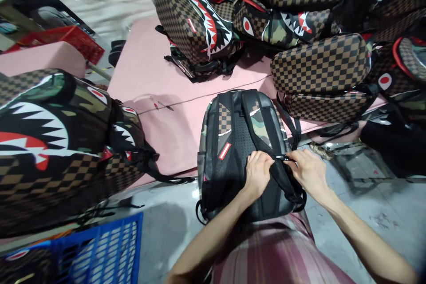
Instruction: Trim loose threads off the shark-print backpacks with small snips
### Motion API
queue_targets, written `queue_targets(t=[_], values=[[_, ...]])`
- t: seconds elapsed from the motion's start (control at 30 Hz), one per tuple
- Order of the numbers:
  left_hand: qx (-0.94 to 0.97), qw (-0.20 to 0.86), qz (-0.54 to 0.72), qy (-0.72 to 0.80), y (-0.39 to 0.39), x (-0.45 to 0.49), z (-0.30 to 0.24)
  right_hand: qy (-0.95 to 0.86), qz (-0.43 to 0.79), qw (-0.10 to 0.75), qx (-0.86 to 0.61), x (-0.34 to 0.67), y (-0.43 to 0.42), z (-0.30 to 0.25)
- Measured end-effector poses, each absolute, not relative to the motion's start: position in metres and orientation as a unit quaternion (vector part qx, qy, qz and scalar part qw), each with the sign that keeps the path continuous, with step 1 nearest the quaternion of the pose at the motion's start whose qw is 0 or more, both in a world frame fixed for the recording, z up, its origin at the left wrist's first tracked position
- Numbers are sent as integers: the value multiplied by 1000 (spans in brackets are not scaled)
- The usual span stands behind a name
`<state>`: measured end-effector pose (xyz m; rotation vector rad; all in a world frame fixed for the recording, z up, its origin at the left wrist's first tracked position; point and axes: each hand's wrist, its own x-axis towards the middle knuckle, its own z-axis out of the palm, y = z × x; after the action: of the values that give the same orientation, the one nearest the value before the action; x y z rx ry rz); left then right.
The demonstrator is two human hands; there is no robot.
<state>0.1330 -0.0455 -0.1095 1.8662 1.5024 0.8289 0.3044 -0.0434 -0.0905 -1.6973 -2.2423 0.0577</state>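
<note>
A backpack (241, 142) in black, camouflage and brown check rests against the table edge and my lap, its back panel and shoulder straps facing up. My left hand (258, 171) is closed on the lower part of the right-side shoulder strap (261, 126). Just beside it, my right hand (308, 171) pinches a small slim dark tool (282, 157) with a bright metal tip, pointing toward my left fingers at the strap. The tool's exact kind is too small to tell. A red-and-white label (224, 151) shows on the other strap.
Several checkered shark-mouth backpacks (321, 64) crowd the pink table (159, 142) at the back and right. Another large one (43, 128) stands at left. A small pointed tool (165, 105) lies on the table. A blue crate (100, 248) sits lower left, a red crate (80, 44) behind.
</note>
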Motion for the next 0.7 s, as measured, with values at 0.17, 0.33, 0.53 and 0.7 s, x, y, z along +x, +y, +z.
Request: queue_targets(t=[0.17,0.33,0.53,0.7], values=[[690,327,326,557,-40,127,-112,-811,-62,137,-565,297,-48,-87],[689,322,339,554,-57,142,-104,-757,39,226,-612,315,-46,-94],[910,258,212,246,-84,161,-63,-469,254,457,-712,394,-38,-94],[794,118,220,554,-74,64,-50,-401,330,455,-724,408,-52,-90]])
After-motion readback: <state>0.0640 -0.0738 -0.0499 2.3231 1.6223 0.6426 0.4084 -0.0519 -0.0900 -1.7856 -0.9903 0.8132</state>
